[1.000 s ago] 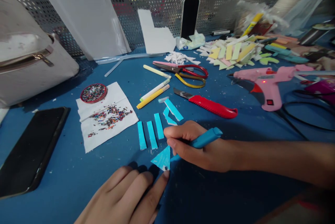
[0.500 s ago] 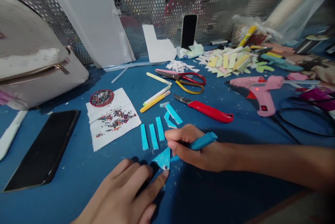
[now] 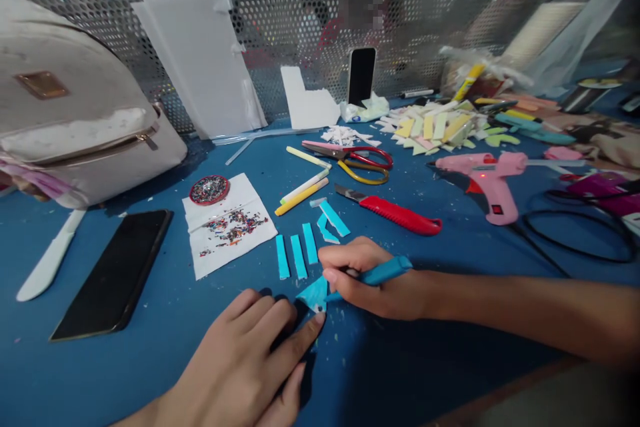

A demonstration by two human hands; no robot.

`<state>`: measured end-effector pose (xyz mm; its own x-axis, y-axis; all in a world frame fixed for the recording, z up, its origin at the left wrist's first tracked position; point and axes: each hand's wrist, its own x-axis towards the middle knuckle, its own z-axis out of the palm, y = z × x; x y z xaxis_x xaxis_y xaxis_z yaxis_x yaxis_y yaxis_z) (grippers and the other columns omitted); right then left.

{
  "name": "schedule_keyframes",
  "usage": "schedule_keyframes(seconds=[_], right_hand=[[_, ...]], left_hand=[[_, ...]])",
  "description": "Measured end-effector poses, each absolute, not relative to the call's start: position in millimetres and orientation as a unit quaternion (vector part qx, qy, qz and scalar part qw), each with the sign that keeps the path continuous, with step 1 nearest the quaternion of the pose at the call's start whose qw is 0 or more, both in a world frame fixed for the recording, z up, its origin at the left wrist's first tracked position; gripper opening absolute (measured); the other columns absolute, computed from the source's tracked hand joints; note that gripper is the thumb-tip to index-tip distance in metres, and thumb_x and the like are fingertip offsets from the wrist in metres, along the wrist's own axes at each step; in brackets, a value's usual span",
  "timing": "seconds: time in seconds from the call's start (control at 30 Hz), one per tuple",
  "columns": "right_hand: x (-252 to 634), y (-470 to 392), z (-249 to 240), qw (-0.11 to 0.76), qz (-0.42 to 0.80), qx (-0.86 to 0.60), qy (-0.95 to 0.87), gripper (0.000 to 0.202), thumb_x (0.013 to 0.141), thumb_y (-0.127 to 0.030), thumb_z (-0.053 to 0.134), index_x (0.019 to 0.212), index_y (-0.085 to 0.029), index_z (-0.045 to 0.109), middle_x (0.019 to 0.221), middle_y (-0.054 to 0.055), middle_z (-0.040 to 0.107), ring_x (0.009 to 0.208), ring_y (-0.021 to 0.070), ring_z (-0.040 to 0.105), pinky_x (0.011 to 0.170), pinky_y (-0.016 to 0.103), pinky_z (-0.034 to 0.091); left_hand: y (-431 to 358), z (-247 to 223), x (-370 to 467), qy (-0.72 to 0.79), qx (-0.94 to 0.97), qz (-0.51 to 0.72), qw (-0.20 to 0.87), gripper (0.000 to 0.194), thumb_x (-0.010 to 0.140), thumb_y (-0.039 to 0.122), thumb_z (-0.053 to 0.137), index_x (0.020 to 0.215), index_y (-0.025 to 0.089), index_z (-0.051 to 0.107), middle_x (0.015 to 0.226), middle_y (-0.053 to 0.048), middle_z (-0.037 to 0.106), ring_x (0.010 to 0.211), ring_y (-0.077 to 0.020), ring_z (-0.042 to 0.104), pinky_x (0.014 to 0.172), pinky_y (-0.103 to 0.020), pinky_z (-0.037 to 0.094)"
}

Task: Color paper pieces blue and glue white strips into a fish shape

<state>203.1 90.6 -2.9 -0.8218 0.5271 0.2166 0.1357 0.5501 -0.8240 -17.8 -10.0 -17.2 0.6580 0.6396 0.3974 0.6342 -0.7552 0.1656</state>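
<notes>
My right hand (image 3: 367, 278) is closed around a blue marker (image 3: 387, 271), its tip against the right edge of a small blue triangular piece (image 3: 313, 295). The piece lies on the table, partly behind my fingers, with a small dark dot at its lower corner. My left hand (image 3: 260, 350) is open, its index fingertip pressing on that corner and the other fingers bent beside it. Just beyond the piece lie several narrow blue strips (image 3: 298, 256).
A red utility knife (image 3: 400, 214), scissors (image 3: 367, 160) and pale marker pens (image 3: 303, 196) lie ahead. The pink glue gun (image 3: 483, 180) stands right, with its black cable. White paper (image 3: 230, 230) carries colourful bits; a dark phone (image 3: 113, 274) and backpack (image 3: 90, 120) are left.
The view has shifted slightly, so the scene sits a little further right on the left side. My hands stay at the blue triangular piece, the marker still in my right hand.
</notes>
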Motion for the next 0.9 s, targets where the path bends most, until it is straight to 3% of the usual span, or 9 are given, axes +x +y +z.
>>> schedule_keyframes(seconds=[0.17, 0.47, 0.9], right_hand=[[202.7, 90.6, -1.4, 0.231, 0.443, -0.192, -0.845, 0.035, 0.096, -0.028, 0.042, 0.066, -0.019, 0.026, 0.060, -0.006, 0.023, 0.054, 0.0076, 0.024, 0.050, 0.023, 0.021], [203.2, 89.9, -2.1, 0.199, 0.435, -0.205, -0.854, 0.033, 0.097, -0.030, 0.043, 0.068, -0.019, 0.032, 0.062, -0.006, 0.032, 0.057, 0.0077, 0.030, 0.053, 0.023, 0.024], [202.2, 90.6, -1.3, 0.176, 0.440, -0.208, -0.856, 0.034, 0.097, -0.027, 0.041, 0.067, -0.019, 0.028, 0.062, -0.006, 0.030, 0.056, 0.0078, 0.028, 0.053, 0.024, 0.023]], left_hand=[[-8.6, -18.1, -17.3, 0.354, 0.908, 0.222, -0.004, 0.036, 0.095, 0.019, 0.039, 0.124, 0.018, 0.060, 0.088, -0.006, 0.058, 0.073, -0.0174, 0.053, 0.069, -0.033, 0.038], [-7.3, -21.1, -18.0, 0.342, 0.911, 0.229, -0.005, 0.036, 0.096, 0.018, 0.039, 0.123, 0.016, 0.062, 0.087, -0.006, 0.060, 0.073, -0.0183, 0.049, 0.068, -0.034, 0.034], [-9.0, -22.1, -17.8, 0.354, 0.902, 0.247, -0.012, 0.035, 0.097, 0.020, 0.038, 0.121, 0.015, 0.064, 0.090, -0.005, 0.064, 0.075, -0.0185, 0.051, 0.071, -0.035, 0.033]])
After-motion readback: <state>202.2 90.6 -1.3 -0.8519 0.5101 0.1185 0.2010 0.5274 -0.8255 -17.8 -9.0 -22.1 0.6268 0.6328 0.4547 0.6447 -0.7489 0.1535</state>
